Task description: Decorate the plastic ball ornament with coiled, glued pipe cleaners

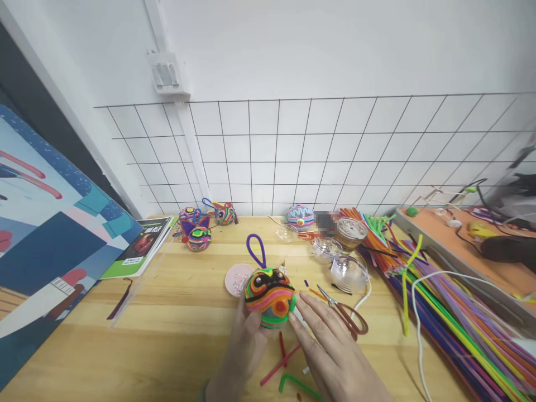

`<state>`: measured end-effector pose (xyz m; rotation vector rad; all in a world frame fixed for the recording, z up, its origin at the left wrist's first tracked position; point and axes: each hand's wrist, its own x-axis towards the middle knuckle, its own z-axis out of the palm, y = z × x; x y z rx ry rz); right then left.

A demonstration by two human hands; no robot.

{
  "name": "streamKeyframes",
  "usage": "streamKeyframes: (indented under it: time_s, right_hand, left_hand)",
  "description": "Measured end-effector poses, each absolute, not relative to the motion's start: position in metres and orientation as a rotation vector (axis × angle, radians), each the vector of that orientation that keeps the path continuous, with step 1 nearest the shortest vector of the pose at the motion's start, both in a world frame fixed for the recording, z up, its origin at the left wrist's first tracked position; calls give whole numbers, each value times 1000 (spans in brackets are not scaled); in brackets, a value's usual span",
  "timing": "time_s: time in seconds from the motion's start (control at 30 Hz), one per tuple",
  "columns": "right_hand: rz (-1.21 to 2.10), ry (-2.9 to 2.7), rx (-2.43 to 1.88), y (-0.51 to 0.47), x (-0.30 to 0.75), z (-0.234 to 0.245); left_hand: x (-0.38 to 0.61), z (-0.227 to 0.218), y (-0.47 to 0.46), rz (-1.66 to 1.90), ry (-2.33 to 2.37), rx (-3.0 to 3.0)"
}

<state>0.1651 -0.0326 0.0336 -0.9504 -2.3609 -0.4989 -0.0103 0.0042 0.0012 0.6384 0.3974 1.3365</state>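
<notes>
A ball wrapped in orange, green, black and red pipe cleaners (268, 295), with a purple loop on top, sits low on the wooden table (176, 335). My left hand (243, 349) cups its lower left side, fingers curled against it. My right hand (330, 349) lies to the ball's right with fingers stretched out flat, the fingertips touching the ball's lower right and a thin white stick. Red and green pipe-cleaner pieces (280, 365) lie between my hands.
Red-handled scissors (345, 312) lie right of my right hand. A pink dish (235, 278), clear plastic half-spheres (348, 272), finished colourful balls (196, 233) and a big heap of pipe cleaners (444, 312) surround the area. A booklet (140, 248) lies left; an orange tray (469, 245) stands right.
</notes>
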Motion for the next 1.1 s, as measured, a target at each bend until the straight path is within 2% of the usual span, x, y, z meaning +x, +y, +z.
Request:
streamKeyframes:
  time_s: [0.27, 0.73, 1.1]
  right_hand:
    - [-643, -2384, -993, -32, 161, 31]
    - [-594, -2358, -1034, -30, 156, 26]
    - [-565, -2351, -1039, -27, 156, 21]
  left_hand:
    - [-6, 6, 5, 1338, 358, 586]
    - [-5, -4, 7, 1246, 239, 413]
    - [-5, 5, 8, 1179, 251, 379]
